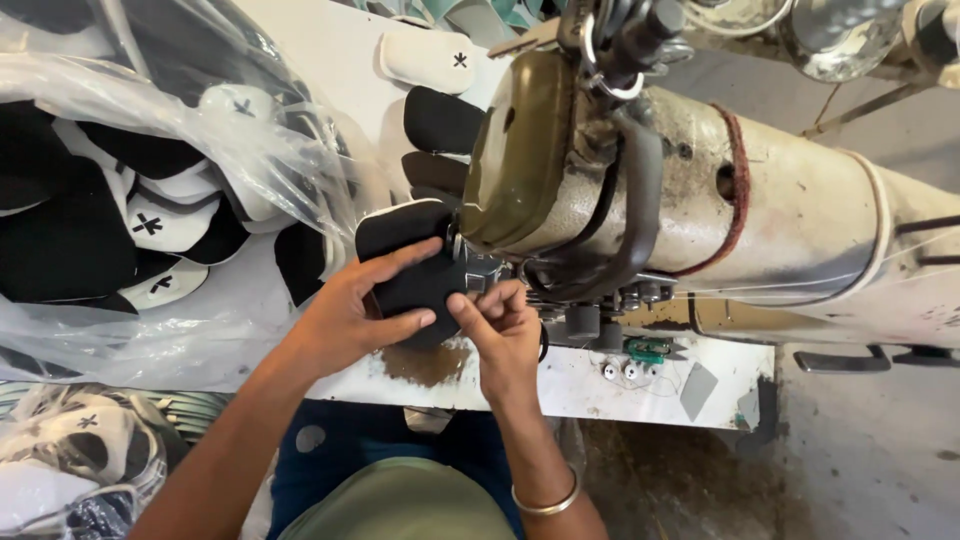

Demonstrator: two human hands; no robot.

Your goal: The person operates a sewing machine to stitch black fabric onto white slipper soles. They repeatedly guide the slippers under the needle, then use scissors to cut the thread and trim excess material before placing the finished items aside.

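leftward, clear bag [150, 150] of black-and-white pieces [160, 225]

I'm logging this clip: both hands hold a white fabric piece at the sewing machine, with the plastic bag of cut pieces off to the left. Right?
Not quite: the head view shows the fabric piece is black, not white. Both the left hand and right hand hold it at the sewing machine, plastic bag to the left.

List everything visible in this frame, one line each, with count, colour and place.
black fabric piece: one, black with white edge, under the machine's head, held by both hands
sewing machine: one, cream and olive, right of centre
worktable: one, white, worn, under the machine
clear plastic bag: one, on the left, full of black and white cut pieces
stacked cut pieces: several, black and white, behind the work
bangle: one, gold, right wrist
left hand: on the fabric piece
right hand: pinching its near edge
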